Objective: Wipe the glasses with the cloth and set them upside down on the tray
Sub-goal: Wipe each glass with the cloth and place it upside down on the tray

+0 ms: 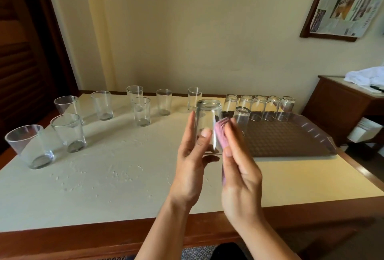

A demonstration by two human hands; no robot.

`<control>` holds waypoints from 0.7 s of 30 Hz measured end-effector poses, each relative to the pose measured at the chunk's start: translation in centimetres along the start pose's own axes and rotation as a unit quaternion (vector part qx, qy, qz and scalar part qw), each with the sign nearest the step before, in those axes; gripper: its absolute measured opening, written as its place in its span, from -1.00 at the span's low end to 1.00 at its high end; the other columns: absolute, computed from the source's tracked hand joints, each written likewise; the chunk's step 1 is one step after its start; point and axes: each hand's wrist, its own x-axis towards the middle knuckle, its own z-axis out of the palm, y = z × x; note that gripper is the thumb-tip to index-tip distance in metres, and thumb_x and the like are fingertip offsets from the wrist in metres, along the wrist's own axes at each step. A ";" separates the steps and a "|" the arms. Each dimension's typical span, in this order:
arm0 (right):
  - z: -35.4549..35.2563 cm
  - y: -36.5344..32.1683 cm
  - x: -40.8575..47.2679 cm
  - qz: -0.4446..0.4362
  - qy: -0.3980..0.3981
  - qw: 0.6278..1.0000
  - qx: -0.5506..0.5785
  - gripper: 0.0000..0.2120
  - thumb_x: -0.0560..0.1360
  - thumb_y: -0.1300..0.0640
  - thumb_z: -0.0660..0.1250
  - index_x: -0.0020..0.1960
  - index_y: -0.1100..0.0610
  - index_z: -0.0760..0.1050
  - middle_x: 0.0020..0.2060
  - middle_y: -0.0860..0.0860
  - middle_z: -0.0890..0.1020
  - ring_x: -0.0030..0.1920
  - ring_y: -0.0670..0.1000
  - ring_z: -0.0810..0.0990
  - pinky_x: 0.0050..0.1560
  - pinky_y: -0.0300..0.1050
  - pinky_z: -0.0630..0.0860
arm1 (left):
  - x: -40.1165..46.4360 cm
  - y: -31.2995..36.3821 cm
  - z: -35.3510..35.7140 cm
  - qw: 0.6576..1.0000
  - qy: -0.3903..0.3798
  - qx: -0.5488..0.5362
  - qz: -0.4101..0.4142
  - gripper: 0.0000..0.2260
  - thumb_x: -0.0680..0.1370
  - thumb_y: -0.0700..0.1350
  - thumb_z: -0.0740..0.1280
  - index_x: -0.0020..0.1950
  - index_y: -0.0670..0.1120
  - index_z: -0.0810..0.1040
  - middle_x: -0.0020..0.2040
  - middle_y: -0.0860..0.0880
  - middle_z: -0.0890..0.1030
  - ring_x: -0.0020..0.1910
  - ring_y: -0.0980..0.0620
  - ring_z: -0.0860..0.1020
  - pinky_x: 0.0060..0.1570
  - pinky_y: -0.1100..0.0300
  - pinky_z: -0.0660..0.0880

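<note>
In the head view we see our left hand (190, 164) at centre frame, its fingers (204, 134) curled round an upside-down glass (207, 124) held above the tabletop (116, 168), while our right hand (239, 176) presses a folded pink cloth (221, 133) against the glass's right side, pinched between thumb and fingers. Right of the hands lies the brown tray (291, 141), touching the tabletop, with six inverted glasses (259, 108) along its far edge. Eight upright glasses (68, 132) stand spread across the left half of the frame.
</note>
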 end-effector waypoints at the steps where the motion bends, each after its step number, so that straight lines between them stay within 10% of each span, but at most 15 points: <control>1: 0.2 0.1 -0.7 -0.001 -0.002 1.000 -0.006 -0.57 0.65 0.38 0.12 0.51 0.27 0.31 0.54 0.19 0.35 0.51 -0.06 0.40 0.47 -0.20 0.35 | 0.1 0.1 -0.1 1.000 -0.002 -0.011 -0.004 -0.44 0.60 0.17 0.30 0.61 0.21 0.31 0.23 -0.08 0.67 -0.03 0.04 0.63 0.00 0.13 0.58; 9: -0.8 -0.4 2.5 0.000 0.023 1.000 0.012 -0.58 0.68 0.28 0.15 0.53 0.15 0.30 0.49 -0.08 0.46 0.51 -0.09 0.39 0.51 -0.12 0.33 | -0.4 0.2 0.5 0.998 -0.053 0.023 -0.002 -0.46 0.61 0.01 0.32 0.58 0.26 0.32 0.27 -0.03 0.67 -0.02 -0.03 0.68 0.06 0.05 0.58; 15: 0.0 0.3 -0.1 -0.018 -0.007 1.000 -0.020 -0.59 0.64 0.41 0.13 0.49 0.38 0.31 0.54 0.24 0.31 0.49 -0.13 0.41 0.45 -0.26 0.36 | 0.0 0.9 -0.2 0.999 -0.030 0.003 -0.025 -0.57 0.71 0.15 0.14 0.60 0.28 0.26 0.30 0.02 0.67 0.01 0.03 0.67 0.13 -0.02 0.56; 21: -1.1 -0.5 2.9 -0.015 0.000 0.999 -0.032 -0.60 0.68 0.27 0.14 0.50 0.11 0.36 0.55 0.09 0.37 0.56 0.02 0.33 0.55 0.03 0.31 | -0.4 0.4 0.6 1.000 -0.006 0.021 0.011 -0.40 0.56 0.05 0.44 0.57 0.25 0.35 0.35 -0.12 0.63 0.01 -0.09 0.61 0.10 -0.06 0.58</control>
